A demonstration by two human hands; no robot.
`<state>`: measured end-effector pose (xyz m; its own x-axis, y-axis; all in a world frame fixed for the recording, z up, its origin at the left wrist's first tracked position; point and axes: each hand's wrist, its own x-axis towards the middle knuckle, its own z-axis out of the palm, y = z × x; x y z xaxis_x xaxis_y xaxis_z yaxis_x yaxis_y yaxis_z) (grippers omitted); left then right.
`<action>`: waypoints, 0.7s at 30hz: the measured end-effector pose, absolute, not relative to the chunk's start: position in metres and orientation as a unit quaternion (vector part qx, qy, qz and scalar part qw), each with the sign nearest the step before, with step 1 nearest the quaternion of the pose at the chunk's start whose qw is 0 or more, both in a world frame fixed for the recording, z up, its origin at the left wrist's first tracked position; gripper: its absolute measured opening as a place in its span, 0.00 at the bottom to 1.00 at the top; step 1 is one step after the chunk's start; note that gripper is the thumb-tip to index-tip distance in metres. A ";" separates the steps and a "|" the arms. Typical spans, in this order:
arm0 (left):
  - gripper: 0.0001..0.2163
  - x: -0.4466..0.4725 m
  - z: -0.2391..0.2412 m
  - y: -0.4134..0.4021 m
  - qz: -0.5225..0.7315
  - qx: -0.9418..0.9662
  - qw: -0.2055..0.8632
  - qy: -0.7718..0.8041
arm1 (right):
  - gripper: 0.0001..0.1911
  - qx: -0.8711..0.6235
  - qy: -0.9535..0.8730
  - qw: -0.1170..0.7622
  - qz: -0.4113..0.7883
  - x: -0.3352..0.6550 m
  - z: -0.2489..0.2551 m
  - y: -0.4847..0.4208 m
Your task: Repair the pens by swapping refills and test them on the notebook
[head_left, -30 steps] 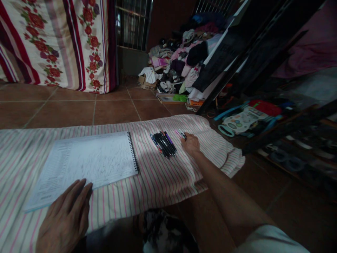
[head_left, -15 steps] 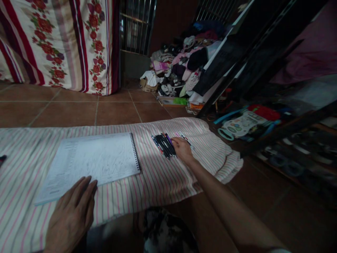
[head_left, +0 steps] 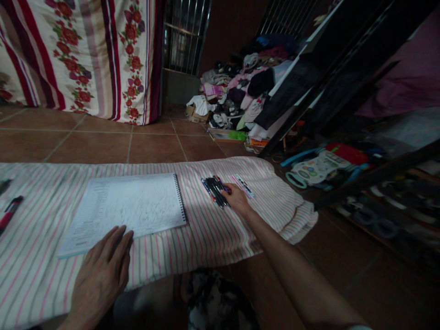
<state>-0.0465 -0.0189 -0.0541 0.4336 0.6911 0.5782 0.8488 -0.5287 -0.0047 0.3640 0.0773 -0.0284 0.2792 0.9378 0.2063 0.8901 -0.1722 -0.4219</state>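
My left hand (head_left: 103,270) lies flat, fingers stretched out, over the near edge of a spiral notebook (head_left: 137,201) whose page is covered in faint writing. To the notebook's right, a bundle of several dark pens (head_left: 213,190) lies side by side on the striped cloth (head_left: 158,250). My right hand (head_left: 235,198) is closed at the right side of this bundle, with thumb and fingers around the outermost pens, one of them purple. How many pens it pinches is hidden. Just beyond that hand lie a few slim white and pink pens (head_left: 243,184).
A red and black marker (head_left: 10,213) lies at the cloth's left end. Past the tiled floor (head_left: 154,142) hangs a flowered curtain (head_left: 113,59). A clothes heap (head_left: 247,87), a colourful bag (head_left: 319,165) and a dark slanting post (head_left: 292,114) stand on the right.
My right hand has closed in on the pens' right side, its thumb now lower along them. The view has shifted slightly left, bringing the red marker in. My left hand stays on the notebook.
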 end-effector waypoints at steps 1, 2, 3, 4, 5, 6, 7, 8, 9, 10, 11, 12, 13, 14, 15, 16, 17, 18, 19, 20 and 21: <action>0.17 -0.046 -0.054 -0.019 -0.268 -0.833 0.152 -0.460 | 0.16 -0.766 -0.595 0.239 0.048 0.363 -0.029 0.077; 0.17 -0.046 -0.053 -0.019 -0.270 -0.832 0.154 -0.460 | 0.16 -0.768 -0.591 0.242 0.044 0.362 -0.029 0.077; 0.17 -0.046 -0.053 -0.018 -0.272 -0.831 0.155 -0.459 | 0.16 -0.769 -0.589 0.246 0.038 0.360 -0.028 0.076; 0.17 -0.046 -0.053 -0.018 -0.273 -0.830 0.156 -0.461 | 0.16 -0.770 -0.586 0.250 0.031 0.358 -0.027 0.076; 0.17 -0.046 -0.053 -0.018 -0.272 -0.829 0.155 -0.463 | 0.16 -0.771 -0.583 0.254 0.022 0.356 -0.025 0.075; 0.17 -0.046 -0.052 -0.018 -0.270 -0.829 0.152 -0.465 | 0.16 -0.771 -0.581 0.259 0.012 0.352 -0.022 0.075; 0.17 -0.046 -0.052 -0.018 -0.267 -0.829 0.148 -0.469 | 0.16 -0.771 -0.579 0.264 0.003 0.349 -0.019 0.076; 0.16 -0.045 -0.052 -0.018 -0.267 -0.827 0.145 -0.473 | 0.17 -0.769 -0.579 0.271 -0.005 0.344 -0.016 0.076; 0.16 -0.045 -0.052 -0.019 -0.266 -0.825 0.141 -0.478 | 0.17 -0.764 -0.581 0.281 -0.011 0.338 -0.013 0.077; 0.16 -0.044 -0.051 -0.019 -0.271 -0.821 0.139 -0.484 | 0.17 -0.757 -0.583 0.296 -0.014 0.330 -0.010 0.078; 0.16 -0.044 -0.051 -0.020 -0.273 -0.817 0.140 -0.487 | 0.17 -0.745 -0.586 0.318 -0.014 0.321 -0.008 0.079; 0.16 -0.043 -0.050 -0.021 -0.272 -0.814 0.133 -0.495 | 0.17 -0.731 -0.588 0.346 -0.010 0.311 -0.007 0.080; 0.16 -0.042 -0.050 -0.021 -0.275 -0.810 0.129 -0.502 | 0.16 -0.719 -0.583 0.378 -0.007 0.300 -0.007 0.081; 0.16 -0.041 -0.049 -0.021 -0.272 -0.808 0.120 -0.509 | 0.16 -0.707 -0.577 0.408 0.000 0.287 -0.008 0.082; 0.16 -0.040 -0.048 -0.022 -0.270 -0.806 0.114 -0.514 | 0.16 -0.692 -0.578 0.432 0.012 0.273 -0.010 0.082; 0.16 -0.039 -0.048 -0.022 -0.264 -0.804 0.105 -0.523 | 0.16 -0.678 -0.577 0.454 0.025 0.259 -0.012 0.081; 0.16 -0.038 -0.047 -0.021 -0.262 -0.803 0.101 -0.526 | 0.16 -0.666 -0.573 0.477 0.036 0.244 -0.016 0.080; 0.16 -0.037 -0.047 -0.021 -0.261 -0.804 0.095 -0.526 | 0.16 -0.655 -0.566 0.499 0.051 0.230 -0.019 0.079; 0.16 -0.037 -0.046 -0.021 -0.260 -0.803 0.089 -0.529 | 0.17 -0.644 -0.563 0.513 0.070 0.216 -0.023 0.077; 0.17 -0.037 -0.045 -0.021 -0.256 -0.804 0.080 -0.531 | 0.17 -0.635 -0.565 0.520 0.087 0.203 -0.026 0.075; 0.17 -0.037 -0.045 -0.021 -0.255 -0.805 0.072 -0.530 | 0.18 -0.626 -0.571 0.523 0.094 0.191 -0.028 0.073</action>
